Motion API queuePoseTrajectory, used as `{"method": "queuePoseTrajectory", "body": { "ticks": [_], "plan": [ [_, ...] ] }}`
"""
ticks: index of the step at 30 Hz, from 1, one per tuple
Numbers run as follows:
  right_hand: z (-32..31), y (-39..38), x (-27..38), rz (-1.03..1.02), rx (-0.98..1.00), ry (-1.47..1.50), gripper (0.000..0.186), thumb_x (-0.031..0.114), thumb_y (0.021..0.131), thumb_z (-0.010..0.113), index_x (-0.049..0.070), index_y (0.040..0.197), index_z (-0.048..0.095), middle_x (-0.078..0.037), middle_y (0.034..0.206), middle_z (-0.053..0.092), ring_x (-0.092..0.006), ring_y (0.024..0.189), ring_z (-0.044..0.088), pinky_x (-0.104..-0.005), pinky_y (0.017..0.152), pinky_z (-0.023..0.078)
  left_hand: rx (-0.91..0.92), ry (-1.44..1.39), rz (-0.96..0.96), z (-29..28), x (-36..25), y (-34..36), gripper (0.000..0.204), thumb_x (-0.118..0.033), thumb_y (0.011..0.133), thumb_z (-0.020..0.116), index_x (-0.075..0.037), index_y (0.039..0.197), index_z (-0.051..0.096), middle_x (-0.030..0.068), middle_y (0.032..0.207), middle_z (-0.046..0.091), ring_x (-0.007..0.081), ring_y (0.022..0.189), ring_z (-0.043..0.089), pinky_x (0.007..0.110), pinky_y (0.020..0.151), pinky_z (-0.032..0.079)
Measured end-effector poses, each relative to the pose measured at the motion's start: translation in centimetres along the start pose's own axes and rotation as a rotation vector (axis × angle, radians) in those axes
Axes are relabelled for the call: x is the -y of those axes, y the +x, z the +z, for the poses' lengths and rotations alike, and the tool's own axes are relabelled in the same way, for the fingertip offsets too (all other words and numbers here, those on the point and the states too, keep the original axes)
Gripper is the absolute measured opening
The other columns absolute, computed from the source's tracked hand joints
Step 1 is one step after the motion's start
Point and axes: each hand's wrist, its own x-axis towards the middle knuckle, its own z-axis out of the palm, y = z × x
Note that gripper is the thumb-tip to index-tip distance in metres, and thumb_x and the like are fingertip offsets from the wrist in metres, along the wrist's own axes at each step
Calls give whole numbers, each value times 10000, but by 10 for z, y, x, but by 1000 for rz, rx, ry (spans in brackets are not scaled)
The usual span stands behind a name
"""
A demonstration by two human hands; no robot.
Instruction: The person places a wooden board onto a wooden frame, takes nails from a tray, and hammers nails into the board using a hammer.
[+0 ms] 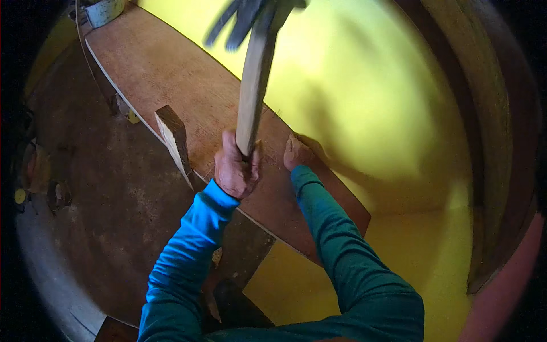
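My left hand (235,165) is wrapped round the wooden handle of a claw hammer (253,94), which is raised upright close to the camera. Its dark, two-pronged head is blurred at the upper edge. Against the far-right edge of a long reddish-brown board (151,62) rests my right hand (297,153), its fingers drawn together. Whatever they pinch, if anything, is too small or hidden to make out. To the left of my left hand, a pointed offcut of wood (174,142) with a pale cut face sits at the board's left edge.
A yellow wall (364,114) runs along the board's right side. A pale container (105,12) stands at the board's far end. Left of the board spreads a dark brown, stained surface (125,228). Curved brown woodwork (496,142) rises at the right rim.
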Motion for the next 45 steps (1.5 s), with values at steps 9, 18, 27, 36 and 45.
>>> {"method": "queuePoseTrajectory", "body": {
  "ticks": [9, 18, 27, 36, 45],
  "plan": [
    [20, 9, -21, -43, -93, -33, 403, 361, 883, 362, 162, 1170, 564, -99, 1167, 568, -292, 1060, 545, -431, 931, 396, 121, 579, 247, -26, 29, 11, 293, -162, 771, 547, -23, 987, 406, 250, 648, 540, 447, 644, 557, 505, 593, 440],
    [-4, -5, 0, -48, -63, -49, 380, 314, 891, 371, 123, 1145, 581, -118, 1127, 587, -296, 1015, 566, -410, 900, 426, 259, 570, -8, -19, 33, 6, 326, -104, 755, 602, -17, 1012, 421, 233, 664, 539, 444, 657, 557, 484, 554, 424],
    [-8, 1, -11, -26, -32, -9, 383, 314, 888, 382, 114, 1151, 575, -147, 1101, 590, -325, 990, 569, -414, 879, 437, -106, 215, 313, -16, -69, 3, 339, -41, 736, 583, -13, 1028, 414, 223, 647, 548, 432, 633, 573, 423, 516, 440],
    [10, -2, -8, -46, -24, 35, 385, 323, 880, 392, 118, 1150, 575, -157, 1098, 588, -335, 980, 571, -422, 876, 437, 247, 695, 25, -11, 27, -7, 306, -80, 730, 606, -15, 992, 462, 220, 775, 545, 364, 741, 562, 405, 629, 447],
    [-11, -7, 2, 10, 22, -27, 390, 336, 871, 393, 119, 1131, 587, -156, 1103, 589, -307, 1020, 564, -420, 898, 426, -215, -3, 352, 8, -31, 7, 301, -66, 777, 593, -23, 1016, 416, 131, 644, 512, 333, 483, 492, 326, 469, 421]
  ]
}}
